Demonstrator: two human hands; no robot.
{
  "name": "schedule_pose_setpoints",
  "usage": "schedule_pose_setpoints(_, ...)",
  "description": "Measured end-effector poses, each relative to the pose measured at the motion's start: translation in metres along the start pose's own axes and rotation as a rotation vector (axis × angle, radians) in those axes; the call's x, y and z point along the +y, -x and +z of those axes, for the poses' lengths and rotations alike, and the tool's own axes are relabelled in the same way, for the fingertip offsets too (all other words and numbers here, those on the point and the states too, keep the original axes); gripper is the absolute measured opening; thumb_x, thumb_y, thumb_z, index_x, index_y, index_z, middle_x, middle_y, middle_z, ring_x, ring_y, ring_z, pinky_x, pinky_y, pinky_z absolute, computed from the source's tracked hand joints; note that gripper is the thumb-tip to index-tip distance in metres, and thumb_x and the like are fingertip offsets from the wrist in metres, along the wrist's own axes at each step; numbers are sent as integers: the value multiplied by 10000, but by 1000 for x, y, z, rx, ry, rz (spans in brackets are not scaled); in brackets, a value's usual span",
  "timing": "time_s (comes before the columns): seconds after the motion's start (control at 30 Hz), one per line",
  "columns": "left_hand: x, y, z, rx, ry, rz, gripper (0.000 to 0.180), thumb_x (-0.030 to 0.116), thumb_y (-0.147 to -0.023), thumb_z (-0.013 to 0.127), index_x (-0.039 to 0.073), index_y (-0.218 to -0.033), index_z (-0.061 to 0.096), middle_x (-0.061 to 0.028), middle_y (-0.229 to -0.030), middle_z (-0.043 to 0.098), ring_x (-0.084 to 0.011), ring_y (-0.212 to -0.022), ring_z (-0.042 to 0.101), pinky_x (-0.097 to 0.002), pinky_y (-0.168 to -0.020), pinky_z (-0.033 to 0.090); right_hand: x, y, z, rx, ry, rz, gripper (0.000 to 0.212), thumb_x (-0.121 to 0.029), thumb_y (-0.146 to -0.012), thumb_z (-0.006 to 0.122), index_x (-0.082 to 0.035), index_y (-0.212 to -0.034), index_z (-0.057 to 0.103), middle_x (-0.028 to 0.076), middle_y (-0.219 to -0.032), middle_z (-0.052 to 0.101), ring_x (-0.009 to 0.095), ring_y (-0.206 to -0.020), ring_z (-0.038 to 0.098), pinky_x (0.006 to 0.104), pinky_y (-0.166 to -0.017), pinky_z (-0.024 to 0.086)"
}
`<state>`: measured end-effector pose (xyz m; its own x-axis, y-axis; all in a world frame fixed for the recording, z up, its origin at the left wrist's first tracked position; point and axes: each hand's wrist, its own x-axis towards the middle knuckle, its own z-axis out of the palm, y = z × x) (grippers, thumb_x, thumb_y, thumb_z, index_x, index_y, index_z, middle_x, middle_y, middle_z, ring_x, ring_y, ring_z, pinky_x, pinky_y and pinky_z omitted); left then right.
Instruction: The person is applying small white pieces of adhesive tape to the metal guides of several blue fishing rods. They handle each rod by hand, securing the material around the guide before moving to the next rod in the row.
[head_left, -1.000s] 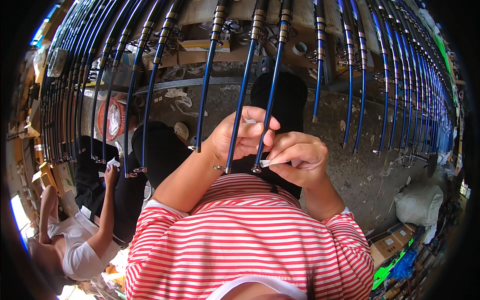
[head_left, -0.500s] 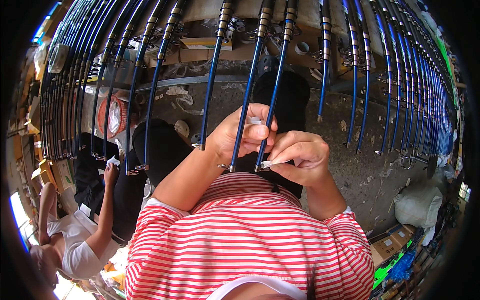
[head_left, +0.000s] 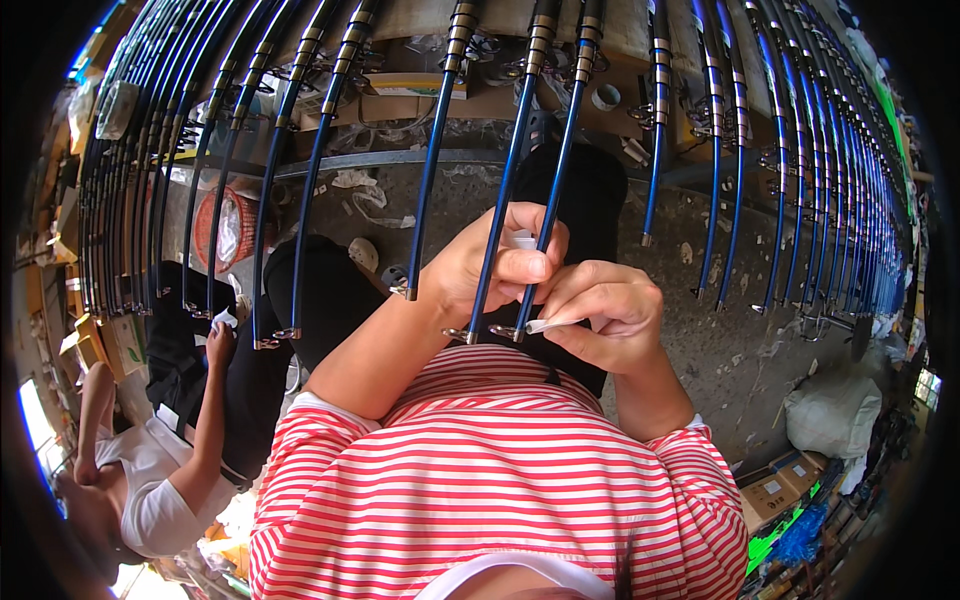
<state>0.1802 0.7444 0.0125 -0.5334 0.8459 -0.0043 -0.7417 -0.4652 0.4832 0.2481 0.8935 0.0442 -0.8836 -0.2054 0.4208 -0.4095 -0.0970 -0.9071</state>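
Two blue fishing rods hang in front of my chest, each with a metal ring guide at its lower tip. My left hand (head_left: 500,262) reaches behind the left rod (head_left: 492,245) and closes round the right rod (head_left: 560,185), thumb toward me. A small white piece (head_left: 523,240) shows between its thumb and fingers. At the right rod's tip guide (head_left: 508,331), my right hand (head_left: 607,308) is closed, thumb against fingers. It pinches a white strip, paper or cloth (head_left: 550,323), whose end touches the tip. Its inner fingertips are partly hidden.
More blue rods (head_left: 318,165) hang in rows on both sides, tips toward me. A person (head_left: 190,460) sits at my left holding something white. A red basket (head_left: 212,235) stands on the littered floor. At right are a white sack (head_left: 835,410) and cardboard boxes (head_left: 785,490).
The rods have shifted slightly to the right in view. The right rod's guide has turned from behind the tip to its left side. Both hands keep their grips.
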Motion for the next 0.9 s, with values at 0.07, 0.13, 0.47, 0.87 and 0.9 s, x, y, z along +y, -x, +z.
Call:
schedule_pose_setpoints(0.07, 0, -1, 0, -16, -10, 4, 325, 267, -699, 780, 56, -776, 545, 8, -633, 444, -77, -484, 413, -208, -414, 330, -1, 0, 2, 22, -5, 17, 129, 65, -656, 711, 16, -739, 625, 123, -753, 629, 210, -707, 646, 265, -605, 517)
schedule_pose_setpoints(0.13, 0, -2, -1, -32, -12, -2, 347, 288, -690, 787, 62, -769, 535, 14, -633, 433, -76, -480, 401, -206, -412, 326, -2, 1, 3, 46, -4, 25, 130, 63, -656, 714, 17, -741, 626, 123, -760, 631, 209, -710, 645, 265, -617, 516)
schedule_pose_setpoints(0.47, -14, 26, -43, 361, -118, -238, 274, 329, -883, 566, 62, -828, 546, 28, -638, 505, -12, -409, 307, -165, -365, 219, 14, 35, 18, 350, 719, -44, 208, 128, -652, 682, 26, -821, 617, 139, -831, 632, 257, -803, 645, 306, -695, 529)
schedule_pose_setpoints(0.87, -26, 113, -51, 664, -228, -12, 149, 170, -801, 635, 29, -754, 619, -30, -639, 586, -47, -426, 388, -188, -368, 249, 72, 22, 89, -35, 1027, -171, 194, 80, -695, 651, 20, -880, 645, 145, -924, 620, 308, -868, 626, 363, -742, 515)
schedule_pose_setpoints(0.9, -18, 124, -55, 734, -171, 12, 144, 168, -801, 630, 32, -759, 612, -26, -632, 572, -55, -419, 380, -192, -367, 247, 70, 17, 95, -46, 1045, -161, 216, 60, -713, 660, 21, -924, 640, 141, -952, 621, 306, -874, 620, 350, -753, 507)
